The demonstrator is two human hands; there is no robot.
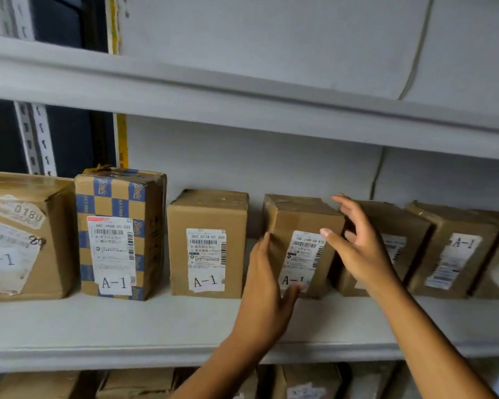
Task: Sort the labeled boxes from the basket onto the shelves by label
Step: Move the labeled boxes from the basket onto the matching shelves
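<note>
1. Head view, placement: a small brown cardboard box with a white A-1 shipping label [300, 246] stood on the middle grey metal shelf [156, 321], slightly skewed, in a row of 6 or so other brown A-1 boxes [207, 244]. A clear gap lay to its left; it sat just beside the neighbouring box on its right.

2. Head view, hands: the left hand [267, 286] lay against the box's left side, fingers nearly straight, thumb touching the lower front edge. The right hand [357, 249] hovered at the upper right corner, fingers spread and loosely bent, gripping nothing; whether it touched the carton I could not tell.

3. Head view, handling: the box looked light and stiff, its taped, glossy faces likely slippery. Pressing on 2 opposite side walls seemed the safest hold, away from the label.
</note>
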